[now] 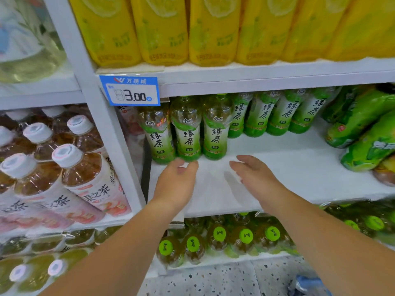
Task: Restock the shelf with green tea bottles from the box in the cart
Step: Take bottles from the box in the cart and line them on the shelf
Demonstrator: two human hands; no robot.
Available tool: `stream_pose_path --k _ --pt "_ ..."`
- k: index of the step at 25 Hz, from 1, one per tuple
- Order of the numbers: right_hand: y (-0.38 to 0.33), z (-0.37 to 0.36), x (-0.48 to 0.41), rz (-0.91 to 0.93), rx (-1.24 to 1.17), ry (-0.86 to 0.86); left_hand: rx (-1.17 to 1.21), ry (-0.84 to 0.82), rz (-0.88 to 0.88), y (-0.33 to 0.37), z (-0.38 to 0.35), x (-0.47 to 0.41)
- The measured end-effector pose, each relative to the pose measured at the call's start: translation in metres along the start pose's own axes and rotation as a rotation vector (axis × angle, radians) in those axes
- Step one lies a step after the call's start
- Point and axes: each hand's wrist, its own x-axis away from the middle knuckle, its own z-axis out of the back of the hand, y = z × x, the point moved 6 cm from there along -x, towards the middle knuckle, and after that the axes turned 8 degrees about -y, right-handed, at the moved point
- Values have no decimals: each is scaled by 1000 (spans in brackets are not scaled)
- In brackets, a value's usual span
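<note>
Green tea bottles (188, 133) with green and white labels stand upright on the white middle shelf (277, 167), three in a front group at the left and several more in a row behind them. My left hand (177, 182) hovers over the shelf just in front of the front group, fingers loosely apart, holding nothing. My right hand (254, 174) reaches over the bare shelf surface to the right of that group, fingers spread and empty. The box and the cart are out of view.
Larger green bottles (363, 129) lie tilted at the shelf's right end. Yellow bottles (213, 30) fill the shelf above, with a blue price tag (130, 90) on its edge. Green-capped bottles (220, 238) stand on the shelf below. Peach tea bottles (70, 167) fill the left bay.
</note>
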Motion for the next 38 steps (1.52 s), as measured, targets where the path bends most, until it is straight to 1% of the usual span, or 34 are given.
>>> stream_pose_path --k 4,8,11,14,16,18,22,24,26,29,31,34,38 --pt "25 15 42 -57 -2 54 -44 -121 16 -3 -15 30" --pt "41 33 92 -82 13 43 -73 -258 22 -3 -35 74" --pt "49 56 137 -99 63 62 -123 -332 53 10 -49 116" --pt "62 90 193 -142 28 96 -167 -401 52 34 -70 166" --pt "71 112 236 -150 12 111 -197 -448 21 48 -87 202" --pt "78 137 279 -132 28 128 -247 -461 -21 59 -105 240" --pt "94 195 355 -103 -11 148 -255 -509 -54 78 -156 314" --pt "99 229 391 -101 -77 239 -255 -546 -81 92 -189 346" --pt "104 262 418 -103 -83 311 -228 -546 -102 109 -222 371" --pt "119 313 448 -112 -95 353 -222 -593 -126 134 -276 405" --pt "129 341 461 -137 -101 346 -218 -630 -140 151 -308 420" --pt "154 382 478 -209 -137 406 -226 -726 -168 174 -356 433" --pt "180 419 495 -304 -200 459 -327 -854 -143 192 -413 433"
